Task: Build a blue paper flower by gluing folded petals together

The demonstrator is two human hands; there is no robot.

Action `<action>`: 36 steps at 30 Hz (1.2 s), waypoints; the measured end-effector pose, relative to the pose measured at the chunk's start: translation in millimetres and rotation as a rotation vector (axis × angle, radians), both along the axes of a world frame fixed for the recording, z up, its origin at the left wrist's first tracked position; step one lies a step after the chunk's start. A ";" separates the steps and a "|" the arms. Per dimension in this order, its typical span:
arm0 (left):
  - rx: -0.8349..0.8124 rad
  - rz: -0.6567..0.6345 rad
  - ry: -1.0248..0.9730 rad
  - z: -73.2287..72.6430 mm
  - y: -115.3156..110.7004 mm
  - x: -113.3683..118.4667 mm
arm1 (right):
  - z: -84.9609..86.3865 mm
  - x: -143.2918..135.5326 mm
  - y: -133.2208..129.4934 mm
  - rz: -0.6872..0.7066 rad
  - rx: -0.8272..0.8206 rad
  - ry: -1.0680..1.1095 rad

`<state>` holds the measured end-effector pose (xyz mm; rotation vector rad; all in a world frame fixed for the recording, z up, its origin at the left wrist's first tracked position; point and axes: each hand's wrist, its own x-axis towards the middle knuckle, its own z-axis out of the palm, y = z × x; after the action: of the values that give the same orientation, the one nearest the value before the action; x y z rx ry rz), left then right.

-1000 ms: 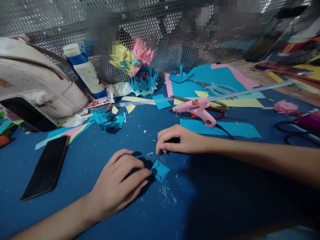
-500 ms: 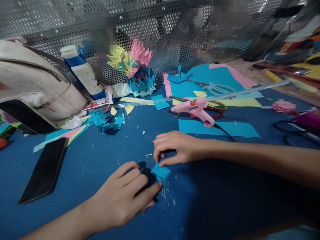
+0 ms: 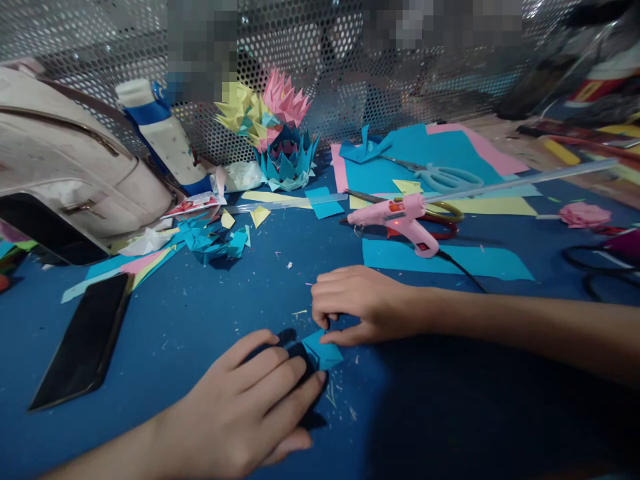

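Note:
A small folded blue paper [image 3: 324,352] lies on the blue tabletop between my hands. My left hand [image 3: 250,400] rests at its lower left with the fingers spread, fingertips at the paper's near edge and the thumb apart, lower down. From the upper right, my right hand [image 3: 355,303] reaches in with curled fingers, its thumb and index finger at the paper's top corner. Behind my right hand, a pink glue gun [image 3: 400,219] lies partly over a blue paper strip [image 3: 480,262]. Scissors [image 3: 445,178] rest on blue sheets farther back.
A black phone [image 3: 83,343] lies at the left, near a white bag [image 3: 60,160] and a bottle [image 3: 170,143]. Folded paper flowers [image 3: 285,157] stand by a perforated metal panel. A black cable trails from the glue gun behind my right arm.
My left thumb has moved away from the index finger, and the left fingers lie flatter. The paper looks slightly turned between my hands. The view has shifted a little.

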<state>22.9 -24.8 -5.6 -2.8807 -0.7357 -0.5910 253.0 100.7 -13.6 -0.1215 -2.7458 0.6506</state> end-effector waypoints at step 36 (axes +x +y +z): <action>-0.030 0.095 0.005 -2.9 3.6 1.2 | -2.4 -0.3 -2.2 -0.125 0.061 -0.021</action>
<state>24.1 -21.2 -8.4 -2.8535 -0.8827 -0.5658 252.7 98.5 -16.0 -0.2845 -2.7481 0.5346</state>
